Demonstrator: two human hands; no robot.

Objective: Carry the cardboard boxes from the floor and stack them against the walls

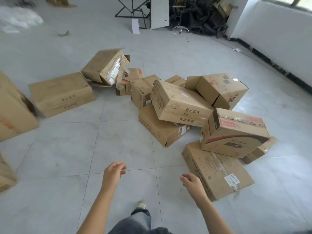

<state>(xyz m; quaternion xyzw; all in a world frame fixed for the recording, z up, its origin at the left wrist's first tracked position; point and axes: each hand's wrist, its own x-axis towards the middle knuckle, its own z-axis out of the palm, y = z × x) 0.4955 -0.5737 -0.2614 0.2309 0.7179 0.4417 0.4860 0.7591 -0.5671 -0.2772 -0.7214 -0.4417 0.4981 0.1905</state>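
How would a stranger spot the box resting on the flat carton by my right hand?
From the heap of boxes, go to its near right edge. A box leans on the flat carton there; it alone has a curved red stripe.

Grey tiled floor point(118, 141). A loose heap of cardboard boxes point(179, 102) is seen mid-right, several tilted on one another. One long box point(60, 94) lies apart to the left; a flat box point(217, 169) lies at the heap's near edge. Farther back, white plastic sheeting point(18, 18), a black metal frame point(131, 9) and dark clutter point(199, 16) are seen.
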